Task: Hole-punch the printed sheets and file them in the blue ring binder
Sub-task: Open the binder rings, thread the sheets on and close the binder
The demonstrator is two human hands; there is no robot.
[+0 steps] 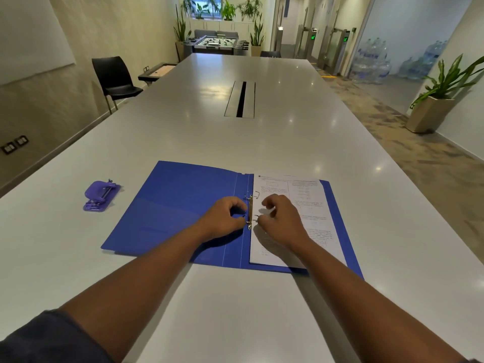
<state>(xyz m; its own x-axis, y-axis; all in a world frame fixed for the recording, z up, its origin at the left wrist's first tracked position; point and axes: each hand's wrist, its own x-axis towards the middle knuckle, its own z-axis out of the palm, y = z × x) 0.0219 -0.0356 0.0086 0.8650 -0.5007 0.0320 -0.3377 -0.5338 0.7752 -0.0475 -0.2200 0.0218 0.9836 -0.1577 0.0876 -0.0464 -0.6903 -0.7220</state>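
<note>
The blue ring binder [178,205] lies open and flat on the grey table [262,142]. Printed sheets [306,197] rest on its right half, threaded on the metal ring mechanism [250,205] at the spine. The rings stand parted. My left hand [225,217] pinches the left side of the mechanism with thumb and fingers. My right hand [281,218] rests on the sheets and grips the right-hand ring halves. A purple hole punch [101,195] sits on the table to the left of the binder, apart from both hands.
A cable slot [241,99] runs along the table's middle, far beyond the binder. A black chair [115,79] stands at the table's left side. A potted plant [442,100] is on the floor to the right.
</note>
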